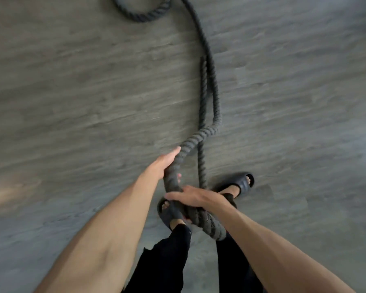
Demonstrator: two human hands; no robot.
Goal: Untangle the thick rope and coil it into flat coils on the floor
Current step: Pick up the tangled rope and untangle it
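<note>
Below, left hand (167, 163) and right hand (191, 196) tight around thick rope (190, 142), open floor (72, 102) all round.

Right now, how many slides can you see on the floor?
2. One slide is on the left foot, partly behind the held rope; the other slide is on the right foot, further forward, right of the rope. None appear hidden.

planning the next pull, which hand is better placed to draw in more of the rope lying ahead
Probably the left hand: it grips the rope farther out, on the strand leading away. The right hand lies over the gathered loop.
</note>
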